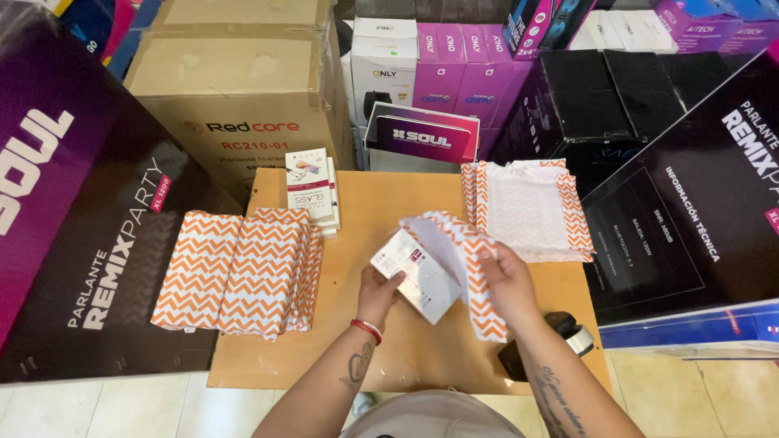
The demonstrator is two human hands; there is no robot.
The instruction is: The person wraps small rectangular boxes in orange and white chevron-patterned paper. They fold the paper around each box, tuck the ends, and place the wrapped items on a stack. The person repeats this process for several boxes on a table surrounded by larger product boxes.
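Note:
My left hand (378, 294) grips a small flat white box (399, 259) by its lower edge, and the box's far end sits inside the mouth of an orange-and-white zigzag paper bag (471, 276). My right hand (506, 280) pinches that bag's opening and holds it up above a small wooden table (389, 203). A red band circles my left wrist.
A pile of folded zigzag bags (239, 272) lies at the table's left, a looser pile (527, 203) at the back right. A stack of small white boxes (312, 188) stands at the back. A tape dispenser (560, 337) sits near the front right corner. Large cartons surround the table.

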